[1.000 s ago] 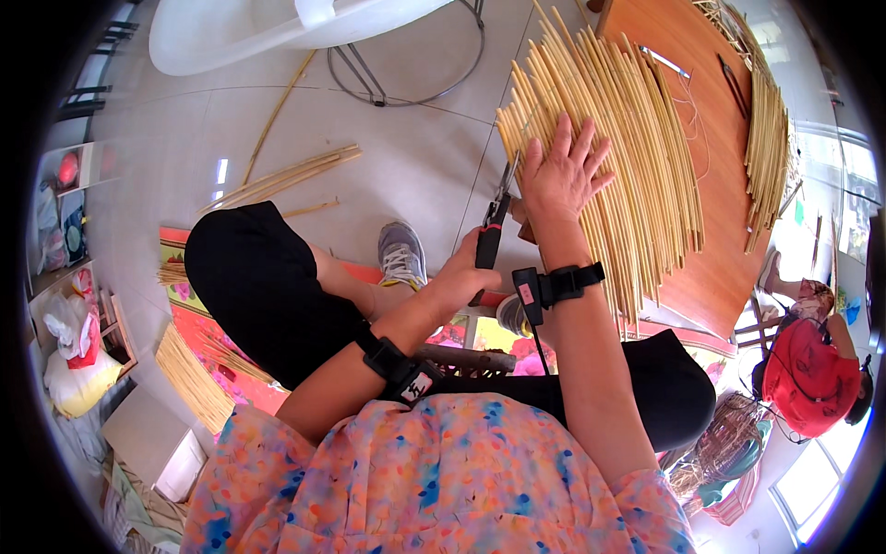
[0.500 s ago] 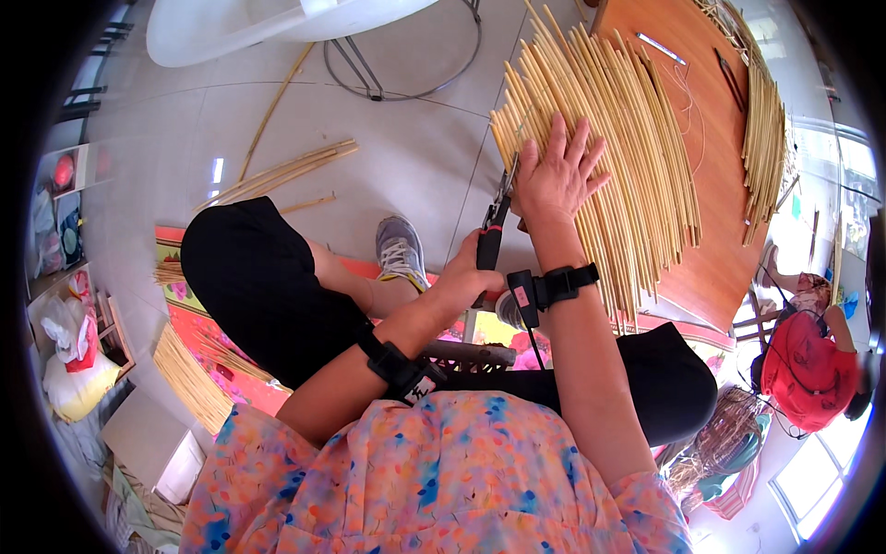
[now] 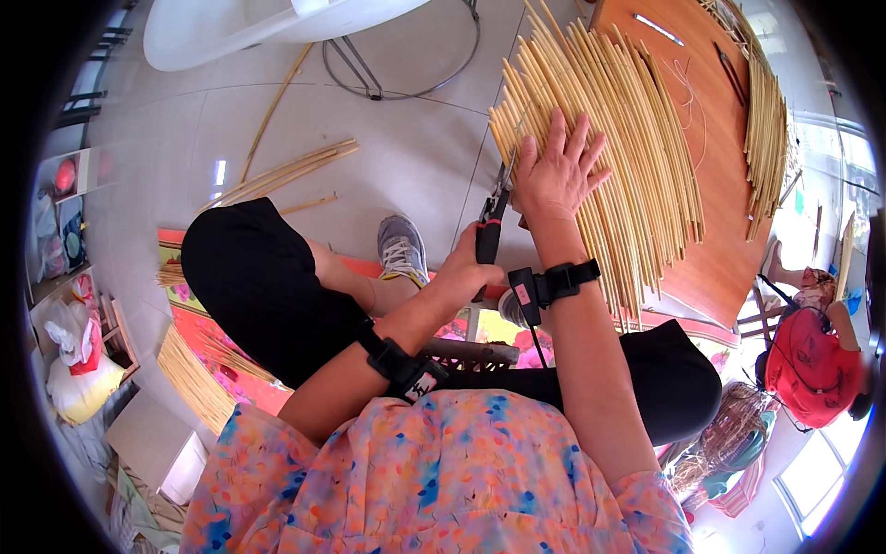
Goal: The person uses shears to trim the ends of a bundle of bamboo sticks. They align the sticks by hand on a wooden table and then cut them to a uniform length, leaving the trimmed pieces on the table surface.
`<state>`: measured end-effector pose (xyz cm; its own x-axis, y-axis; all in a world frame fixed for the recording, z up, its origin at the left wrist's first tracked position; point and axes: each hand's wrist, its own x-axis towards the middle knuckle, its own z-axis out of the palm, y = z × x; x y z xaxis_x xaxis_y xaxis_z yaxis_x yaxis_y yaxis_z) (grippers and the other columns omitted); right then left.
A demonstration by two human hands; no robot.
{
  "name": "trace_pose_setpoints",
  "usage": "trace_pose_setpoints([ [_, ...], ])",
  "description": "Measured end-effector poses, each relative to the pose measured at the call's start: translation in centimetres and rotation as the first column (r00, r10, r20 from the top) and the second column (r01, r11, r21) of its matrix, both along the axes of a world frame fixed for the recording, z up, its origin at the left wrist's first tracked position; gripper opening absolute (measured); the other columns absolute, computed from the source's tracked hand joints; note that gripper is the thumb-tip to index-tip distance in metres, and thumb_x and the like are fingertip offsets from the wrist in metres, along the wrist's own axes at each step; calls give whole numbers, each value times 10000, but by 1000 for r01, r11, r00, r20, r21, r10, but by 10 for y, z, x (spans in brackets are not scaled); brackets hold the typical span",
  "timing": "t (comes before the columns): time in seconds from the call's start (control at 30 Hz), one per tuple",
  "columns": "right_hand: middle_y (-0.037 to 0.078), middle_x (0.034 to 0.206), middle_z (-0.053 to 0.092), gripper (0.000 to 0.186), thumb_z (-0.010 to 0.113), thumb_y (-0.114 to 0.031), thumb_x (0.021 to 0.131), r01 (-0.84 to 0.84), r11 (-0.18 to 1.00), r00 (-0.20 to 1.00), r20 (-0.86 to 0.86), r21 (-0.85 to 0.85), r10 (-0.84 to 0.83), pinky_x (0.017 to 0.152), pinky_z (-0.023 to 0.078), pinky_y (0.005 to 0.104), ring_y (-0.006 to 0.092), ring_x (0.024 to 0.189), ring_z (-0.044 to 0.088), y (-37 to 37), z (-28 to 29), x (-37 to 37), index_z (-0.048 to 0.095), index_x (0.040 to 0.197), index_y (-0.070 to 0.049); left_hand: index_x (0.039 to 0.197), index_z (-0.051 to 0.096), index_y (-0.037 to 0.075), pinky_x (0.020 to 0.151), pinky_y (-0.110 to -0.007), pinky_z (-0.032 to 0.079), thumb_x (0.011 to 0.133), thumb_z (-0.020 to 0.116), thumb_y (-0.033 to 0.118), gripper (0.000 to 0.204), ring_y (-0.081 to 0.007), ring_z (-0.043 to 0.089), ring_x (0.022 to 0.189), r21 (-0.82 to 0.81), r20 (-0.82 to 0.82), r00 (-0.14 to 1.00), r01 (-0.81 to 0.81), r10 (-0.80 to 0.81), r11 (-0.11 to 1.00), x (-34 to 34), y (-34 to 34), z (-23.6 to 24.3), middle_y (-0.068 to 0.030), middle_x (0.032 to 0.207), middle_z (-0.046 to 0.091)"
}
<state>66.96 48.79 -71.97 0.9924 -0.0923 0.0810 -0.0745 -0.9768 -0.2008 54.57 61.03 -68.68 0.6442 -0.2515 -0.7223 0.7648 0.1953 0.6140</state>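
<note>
A row of long straw-coloured stalks (image 3: 637,175) lies side by side on an orange-brown board. My right hand (image 3: 558,175) presses flat on the row near its left side, fingers spread. Closed around the black handles of a pair of pliers (image 3: 490,235) is my left hand (image 3: 461,273). The slim metal jaws point up toward the row's left edge, beside my right thumb. What the jaw tips grip, if anything, is too small to make out.
On the board (image 3: 720,194) lie a white pen-like stick (image 3: 659,30), a dark tool (image 3: 730,74) and thin wire. Another stalk bundle (image 3: 766,138) rests at the far right. Loose stalks (image 3: 286,171) lie on the floor. A person in red (image 3: 812,365) sits at right.
My left hand and the pliers have tilted very slightly, the jaws drawing a little to the left. My right hand stays spread on the stalks.
</note>
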Motion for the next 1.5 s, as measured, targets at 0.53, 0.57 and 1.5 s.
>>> trace_pose_setpoints([
  [0.53, 125, 1535, 162, 608, 453, -444, 888, 1, 1000, 1000, -20, -16, -1, 1052, 25, 677, 414, 1410, 34, 1, 1, -1, 338, 1431, -196, 1371, 317, 34, 789, -283, 413, 636, 562, 56, 775, -172, 457, 926, -96, -23, 993, -119, 117, 988, -5, -9, -6, -86, 1085, 439],
  [0.57, 125, 1535, 162, 609, 452, -446, 888, 0, 1000, 1000, -19, -18, 0, 1053, 23, 677, 414, 1409, 35, 1, 1, -1, 337, 1432, -196, 1371, 317, 28, 778, -280, 416, 631, 566, 48, 780, -168, 461, 916, -71, -22, 994, -110, 109, 991, -5, -10, -6, -85, 1077, 440],
  [1.5, 133, 1531, 174, 614, 459, -453, 884, -16, 999, 1000, -10, -35, 15, 1034, 43, 700, 426, 1403, 53, 1, 0, 0, 342, 1430, -196, 1251, 406, -8, 731, -259, 451, 709, 631, 91, 595, -138, 511, 861, 176, 190, 982, -55, 21, 983, -22, -19, -50, -60, 988, 506],
])
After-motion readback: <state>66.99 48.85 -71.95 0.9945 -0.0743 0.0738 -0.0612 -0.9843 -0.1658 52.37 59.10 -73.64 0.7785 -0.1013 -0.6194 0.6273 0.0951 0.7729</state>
